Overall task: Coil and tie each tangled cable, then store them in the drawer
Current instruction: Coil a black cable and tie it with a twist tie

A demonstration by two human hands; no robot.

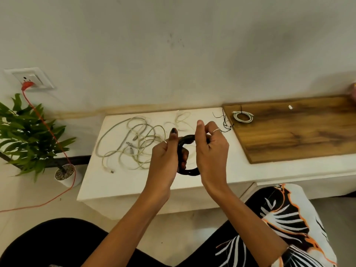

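Along the foot of a pale, scuffed wall (173, 45) runs a low white table (134, 182), and beside it, to the right of the fingers, a wooden board (300, 132) carries a coiled white cable (243, 116) already tied. Beyond the left hand's fingers, a tangle of pale cables (131, 143) sprawls over the white top; thin black ties (224, 122) lie just past the right fingers. A wall socket (30, 79) with a red plug and its orange cord sits far left, above a potted plant (30, 137).

The black coiled cable (187, 172) is held above the table between both hands. The left hand (163, 158) grips the ring's left side, thumb raised and fingers curled through its centre. The right hand (210, 151) pinches the ring's top edge, fingers curled. The coil stands roughly upright, its open face turned toward the camera, its longer span running from the fingertips down toward the wrists
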